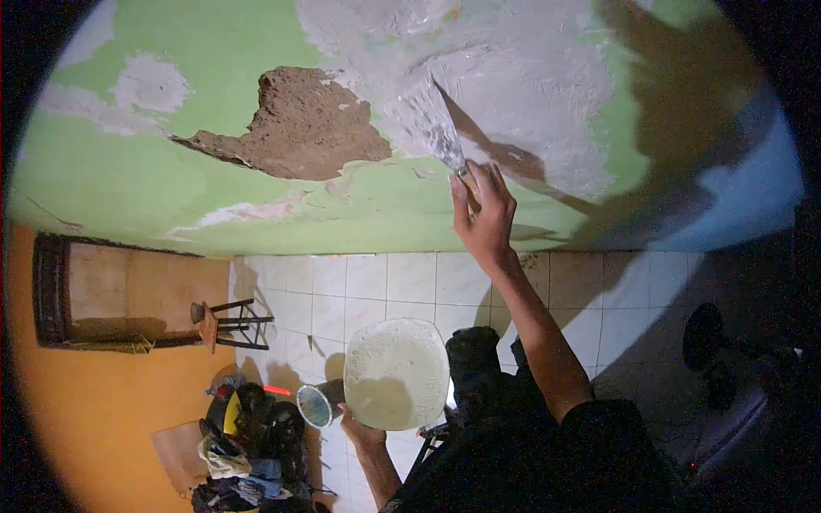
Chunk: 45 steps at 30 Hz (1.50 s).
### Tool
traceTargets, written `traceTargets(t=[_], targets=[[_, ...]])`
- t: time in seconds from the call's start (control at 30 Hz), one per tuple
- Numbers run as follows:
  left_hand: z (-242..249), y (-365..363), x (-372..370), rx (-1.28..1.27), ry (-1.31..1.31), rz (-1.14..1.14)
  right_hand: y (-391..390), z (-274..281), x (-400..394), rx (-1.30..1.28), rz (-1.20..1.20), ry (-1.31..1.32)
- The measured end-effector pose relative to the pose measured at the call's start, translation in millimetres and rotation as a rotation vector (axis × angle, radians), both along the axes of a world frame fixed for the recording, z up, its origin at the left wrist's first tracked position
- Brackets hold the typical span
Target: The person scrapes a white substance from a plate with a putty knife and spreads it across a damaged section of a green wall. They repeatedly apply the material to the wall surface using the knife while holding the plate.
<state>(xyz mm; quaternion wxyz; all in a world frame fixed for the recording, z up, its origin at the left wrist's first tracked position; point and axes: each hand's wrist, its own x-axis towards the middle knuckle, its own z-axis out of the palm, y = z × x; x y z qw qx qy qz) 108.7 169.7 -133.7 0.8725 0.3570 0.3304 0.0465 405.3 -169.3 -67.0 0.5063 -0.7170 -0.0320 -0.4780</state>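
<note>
My right hand (489, 209) is closed around the handle of a putty knife (440, 132). Its wide, smeared blade lies against the pale plaster patch (547, 94) on the green wall (222, 38). To the left of the blade is a rough brown hole (312, 128) where the wall's surface has broken away. Low in the view, my left hand (363, 432) grips the edge of a pale, squarish tray (396, 342) with rounded corners. Whitish putty (393, 385) seems to coat its surface. The fingers under the tray are partly hidden.
A round bucket-like container (315, 406) stands left of the tray. Farther left are a small stool (235, 325) and a heap of clothes and bags (248, 462) by the orange wall (94, 419). White tiles (410, 278) cover the floor. Dark shapes fill the right side.
</note>
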Motion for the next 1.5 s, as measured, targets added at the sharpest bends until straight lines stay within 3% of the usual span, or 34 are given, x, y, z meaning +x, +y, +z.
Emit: traceTargets(t=[0.2,0.3,0.5,0.7,0.87,0.97,1.17,1.37,1.5], targets=[[-9,2,-5,0.017,0.060,0.053,1,2,-14,-0.073,0.018,-0.034],[-4,-2,-2,0.057,-0.010,0.016,-1,15,-1,0.010,0.026,0.001],[-3,-7,-3,-0.012,-0.006,0.071,2,-9,-13,0.003,0.062,0.057],[-4,-5,-5,0.015,-0.032,0.050,-10,12,3,-0.035,-0.048,0.010],[-1,-11,-3,-0.038,-0.096,0.019,-12,-10,-19,-0.058,-0.005,0.077],[-6,-10,-1,0.064,-0.043,0.043,-11,-5,-19,-0.073,-0.022,0.041],[4,-21,8,0.007,0.006,0.092,-21,7,-2,-0.094,-0.105,0.034],[-2,-17,9,0.020,-0.034,0.018,-25,-14,-26,-0.036,-0.107,0.085],[2,-21,13,0.134,-0.033,-0.055,-25,6,-15,-0.015,-0.076,0.049]])
